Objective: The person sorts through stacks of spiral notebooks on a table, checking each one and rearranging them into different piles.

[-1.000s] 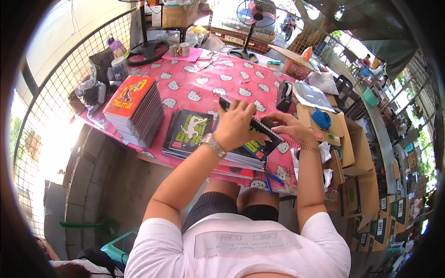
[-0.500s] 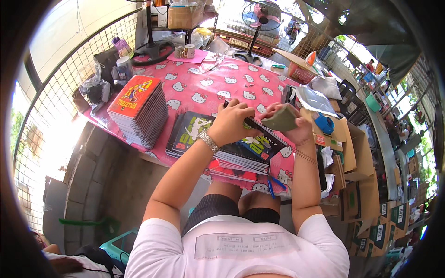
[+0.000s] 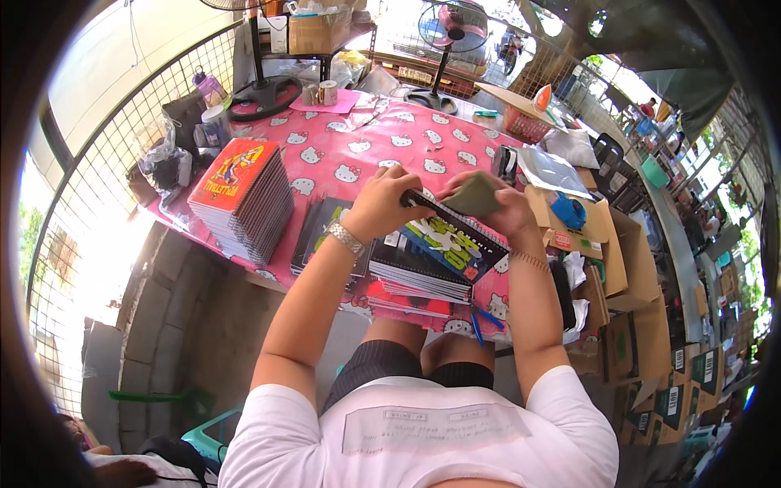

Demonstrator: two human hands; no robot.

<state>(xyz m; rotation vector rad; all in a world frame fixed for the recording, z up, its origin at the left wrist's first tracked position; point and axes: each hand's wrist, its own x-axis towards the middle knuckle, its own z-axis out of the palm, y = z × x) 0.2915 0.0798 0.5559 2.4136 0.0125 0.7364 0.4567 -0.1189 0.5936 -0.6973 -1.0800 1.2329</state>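
My left hand (image 3: 382, 203) is closed on the upper left corner of a black spiral notebook (image 3: 447, 244) with a green and white cover picture. The notebook sits at a slant on a stack of black notebooks (image 3: 415, 281), with red-covered ones (image 3: 403, 299) at the bottom. In my right hand (image 3: 511, 213) is a flat olive-green piece (image 3: 473, 196), its kind unclear, held by the notebook's coil edge. More black notebooks (image 3: 311, 237) lie to the left, partly behind my left wrist. Blue-handled pliers (image 3: 482, 320) rest at the table's near edge.
A tall stack of orange-covered spiral notebooks (image 3: 237, 179) stands on the pink patterned tablecloth (image 3: 378, 150) at left. At right are a blue tape dispenser (image 3: 568, 211), clear plastic sleeves (image 3: 553, 172) and open cardboard boxes (image 3: 626, 281). Fans (image 3: 435, 99) stand along the far edge.
My left hand has shifted left with the notebook's corner, and more of the cover shows. My right hand and the olive-green piece have moved left and slightly up along the coil edge.
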